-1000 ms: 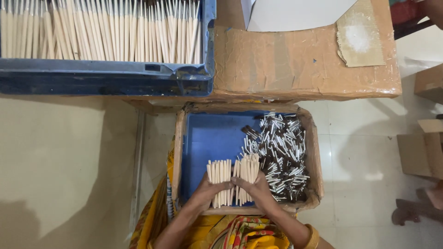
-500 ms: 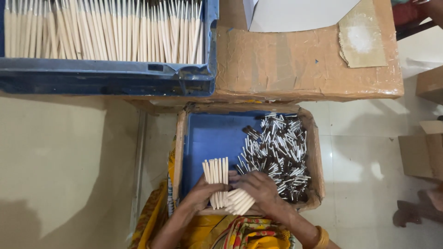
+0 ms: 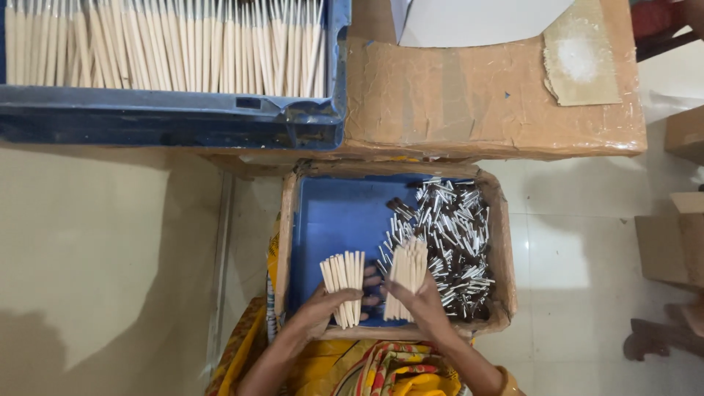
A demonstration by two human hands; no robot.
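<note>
- While both hands sit at the near edge of the cardboard tray (image 3: 287,242) w/ blue lining, each is closed on its own bundle.
- Left hand (image 3: 323,308): fingers wrapped round small fan of pale sticks (image 3: 345,282), tips pointing away.
- Right hand (image 3: 425,308): gripping thicker stick bundle (image 3: 407,275), just beside the left one, not touching.
- Beyond/right of right hand: heap of silver-and-dark caps (image 3: 451,235), prob. metal tips.
- Far ahead: blue crate (image 3: 169,121) of long sticks, brown carton (image 3: 484,103) beside it.

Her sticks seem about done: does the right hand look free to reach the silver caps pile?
Probably not yet: the right hand sits beside the silver caps, nothing between, but it holds a stick bundle.
</note>
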